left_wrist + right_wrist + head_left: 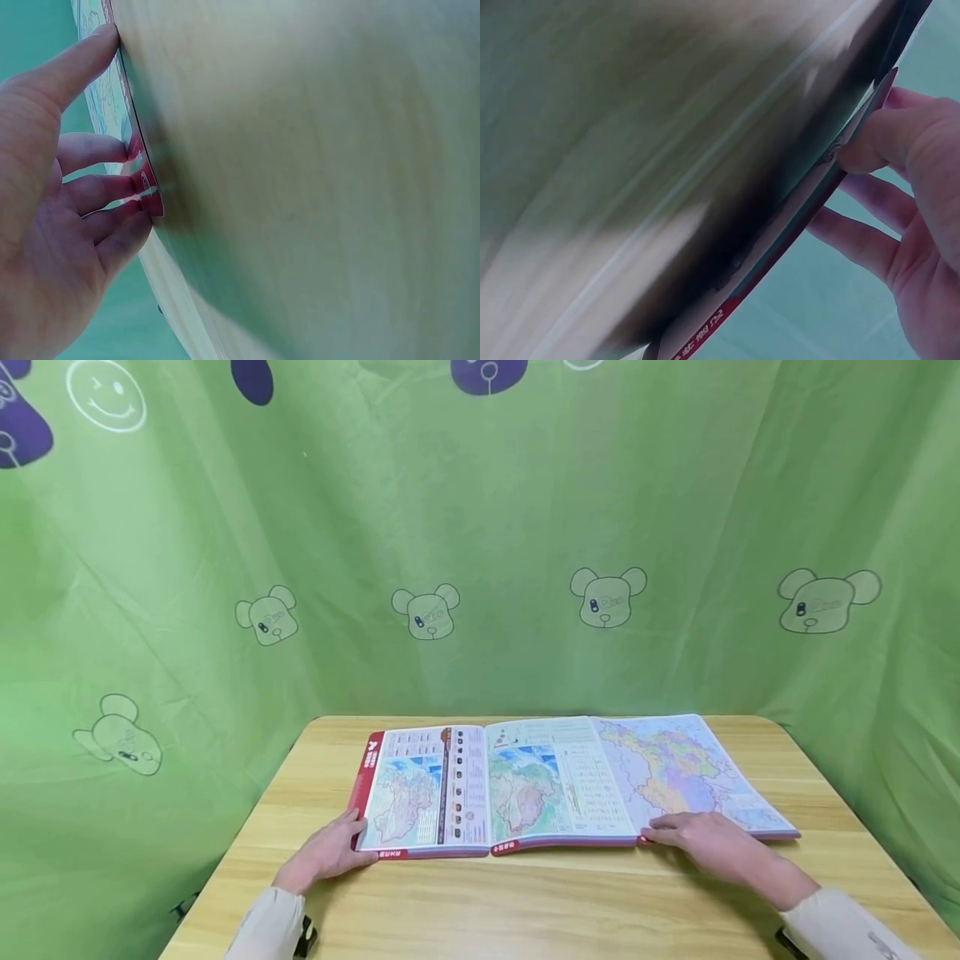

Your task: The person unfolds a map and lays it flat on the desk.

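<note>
A fold-out map booklet lies spread across the table in three panels. The left panel [408, 789] has a red border and a small map, the middle panel [551, 781] a green relief map, and the right panel [678, 768] a colourful map. My left hand [327, 852] rests at the near left corner, its fingers at the red side border and its thumb by the near edge. Between thumb and fingers, my right hand [701, 843] pinches the near edge where middle and right panels meet. That edge lifts off the table [667, 150] in the right wrist view.
Bare wood of the tabletop [480, 910] stretches in front of the booklet. A green curtain [510, 660] printed with bear faces hangs behind the table and along both sides. The booklet's far edge lies near the table's back edge.
</note>
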Action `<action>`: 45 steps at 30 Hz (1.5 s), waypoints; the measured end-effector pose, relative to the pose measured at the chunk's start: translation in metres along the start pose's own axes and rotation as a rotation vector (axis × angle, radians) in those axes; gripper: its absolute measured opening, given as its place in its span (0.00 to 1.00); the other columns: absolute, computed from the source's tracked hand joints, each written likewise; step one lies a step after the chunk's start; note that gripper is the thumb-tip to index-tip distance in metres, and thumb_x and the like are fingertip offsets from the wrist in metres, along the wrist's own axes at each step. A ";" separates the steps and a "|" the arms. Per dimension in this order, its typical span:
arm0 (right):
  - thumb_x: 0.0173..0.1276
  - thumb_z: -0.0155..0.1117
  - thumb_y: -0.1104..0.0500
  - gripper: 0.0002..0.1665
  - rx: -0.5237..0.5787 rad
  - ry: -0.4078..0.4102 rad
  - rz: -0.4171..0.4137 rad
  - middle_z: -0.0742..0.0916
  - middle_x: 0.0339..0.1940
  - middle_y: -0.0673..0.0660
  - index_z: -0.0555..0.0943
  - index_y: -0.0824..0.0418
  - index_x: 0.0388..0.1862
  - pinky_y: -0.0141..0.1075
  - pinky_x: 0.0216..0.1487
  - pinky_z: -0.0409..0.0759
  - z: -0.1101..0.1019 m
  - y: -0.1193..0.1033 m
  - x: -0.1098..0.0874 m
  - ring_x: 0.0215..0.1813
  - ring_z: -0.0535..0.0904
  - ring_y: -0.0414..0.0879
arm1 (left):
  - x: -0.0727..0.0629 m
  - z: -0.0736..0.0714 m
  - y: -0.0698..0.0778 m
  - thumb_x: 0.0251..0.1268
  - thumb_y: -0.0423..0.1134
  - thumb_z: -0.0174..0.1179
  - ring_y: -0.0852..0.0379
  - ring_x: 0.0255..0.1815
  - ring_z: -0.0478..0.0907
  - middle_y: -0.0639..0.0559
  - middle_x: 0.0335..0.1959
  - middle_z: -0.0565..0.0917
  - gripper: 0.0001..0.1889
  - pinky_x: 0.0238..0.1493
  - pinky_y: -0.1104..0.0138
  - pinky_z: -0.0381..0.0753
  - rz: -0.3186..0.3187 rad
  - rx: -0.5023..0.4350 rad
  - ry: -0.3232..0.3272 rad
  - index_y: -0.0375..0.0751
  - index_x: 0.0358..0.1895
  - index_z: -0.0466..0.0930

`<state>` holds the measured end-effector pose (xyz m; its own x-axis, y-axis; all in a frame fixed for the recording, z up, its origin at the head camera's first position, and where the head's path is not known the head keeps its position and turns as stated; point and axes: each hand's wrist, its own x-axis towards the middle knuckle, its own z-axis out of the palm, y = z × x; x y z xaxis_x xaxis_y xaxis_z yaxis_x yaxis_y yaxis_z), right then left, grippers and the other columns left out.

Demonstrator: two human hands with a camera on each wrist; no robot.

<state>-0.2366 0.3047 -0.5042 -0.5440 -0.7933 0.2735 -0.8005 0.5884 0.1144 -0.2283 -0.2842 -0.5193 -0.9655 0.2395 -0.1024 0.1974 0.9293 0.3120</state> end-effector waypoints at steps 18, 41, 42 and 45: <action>0.55 0.63 0.70 0.23 0.026 -0.061 0.031 0.85 0.45 0.57 0.84 0.55 0.49 0.49 0.39 0.82 0.014 0.002 -0.003 0.44 0.82 0.54 | 0.002 -0.003 -0.001 0.53 0.59 0.65 0.34 0.68 0.58 0.31 0.68 0.62 0.40 0.65 0.47 0.62 -0.029 0.020 -0.015 0.31 0.62 0.71; 0.47 0.61 0.74 0.33 0.011 -0.101 0.047 0.81 0.51 0.61 0.83 0.52 0.54 0.51 0.43 0.81 0.017 0.000 -0.002 0.49 0.78 0.58 | 0.003 -0.005 0.000 0.52 0.59 0.66 0.34 0.68 0.58 0.30 0.68 0.61 0.41 0.65 0.46 0.62 -0.048 0.017 -0.030 0.31 0.63 0.71; 0.46 0.61 0.75 0.34 0.021 -0.110 0.052 0.81 0.51 0.62 0.83 0.52 0.54 0.53 0.46 0.80 0.016 0.001 -0.002 0.50 0.77 0.60 | 0.003 -0.005 0.000 0.52 0.59 0.66 0.33 0.68 0.58 0.30 0.68 0.61 0.41 0.65 0.46 0.62 -0.047 0.017 -0.031 0.31 0.63 0.71; 0.45 0.59 0.77 0.36 0.068 -0.140 0.078 0.80 0.55 0.65 0.83 0.53 0.54 0.58 0.52 0.75 0.016 0.001 -0.003 0.56 0.74 0.65 | 0.003 -0.006 0.000 0.52 0.59 0.66 0.33 0.68 0.57 0.30 0.68 0.61 0.41 0.65 0.45 0.61 -0.051 0.008 -0.036 0.31 0.63 0.71</action>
<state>-0.2397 0.3049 -0.5201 -0.6308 -0.7628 0.1424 -0.7673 0.6405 0.0319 -0.2321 -0.2852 -0.5141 -0.9677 0.2015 -0.1518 0.1495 0.9427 0.2982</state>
